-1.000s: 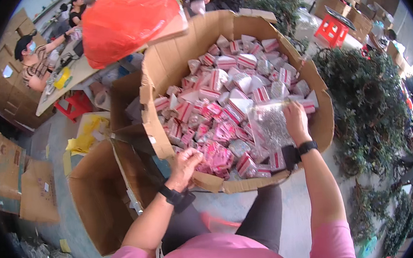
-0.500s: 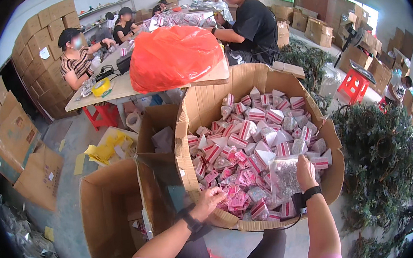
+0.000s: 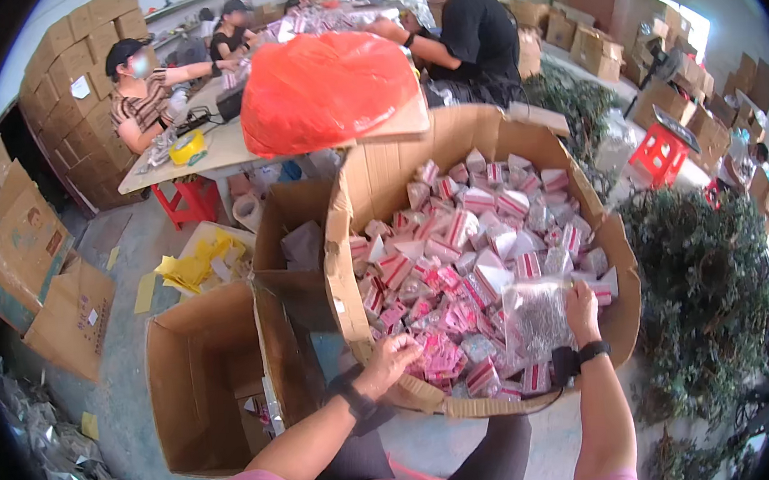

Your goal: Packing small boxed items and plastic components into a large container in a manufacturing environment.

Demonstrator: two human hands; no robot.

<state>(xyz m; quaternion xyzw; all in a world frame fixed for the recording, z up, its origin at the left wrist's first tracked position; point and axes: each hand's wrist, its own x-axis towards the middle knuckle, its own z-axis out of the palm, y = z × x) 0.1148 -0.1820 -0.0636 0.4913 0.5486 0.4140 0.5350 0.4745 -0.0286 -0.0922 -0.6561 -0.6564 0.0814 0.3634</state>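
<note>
A large open cardboard box (image 3: pixel 339 244) in front of me is filled with small packets (image 3: pixel 484 222) in white, pink and clear wrapping. By its right edge my right hand (image 3: pixel 583 314) grips a flat clear plastic bag (image 3: pixel 538 318) with a silvery-grey look, held up over the packets. At the box's near left rim is my left hand (image 3: pixel 390 365), fingers curled together in a pinch. Whatever sits between those fingertips is too small to make out. Just beside them lies a cluster of bright pink packets (image 3: pixel 442 356).
Left of the big box stand an open cardboard box (image 3: pixel 200 329) and a bin with yellow material (image 3: pixel 188 268). A red plastic bag (image 3: pixel 326 94) rests on the worktable (image 3: pixel 221 154) ahead, with several people around it. Green garlands (image 3: pixel 710 303) pile up at right.
The view has shifted slightly. My right hand keeps the clear bag at nearly the same spot, its tilt a little different. Across the table, a person in stripes reaches an arm farther out.
</note>
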